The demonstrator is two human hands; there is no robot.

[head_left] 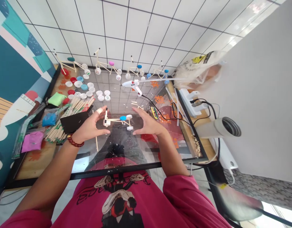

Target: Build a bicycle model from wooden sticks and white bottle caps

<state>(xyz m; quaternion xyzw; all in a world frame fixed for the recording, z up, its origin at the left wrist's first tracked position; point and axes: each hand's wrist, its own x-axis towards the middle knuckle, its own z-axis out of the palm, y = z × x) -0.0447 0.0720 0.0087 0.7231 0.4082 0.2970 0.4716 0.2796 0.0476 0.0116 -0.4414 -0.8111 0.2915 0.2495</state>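
A small bicycle model [118,121] of wooden sticks, white bottle-cap wheels and a blue cap seat stands on the glass table [127,152]. My left hand [90,126] pinches its front end near the upright stick and white cap. My right hand [147,122] hovers open beside the rear wheel, fingers spread, touching or almost touching it. A red bead bracelet sits on my left wrist.
Several finished stick bicycles [105,66] line the table's far edge. A white glue gun [133,85] lies behind the model, its cord running to a power strip [192,101]. Bottle caps [85,88], a pile of sticks [70,117], a black card [73,122] and coloured bags lie at left.
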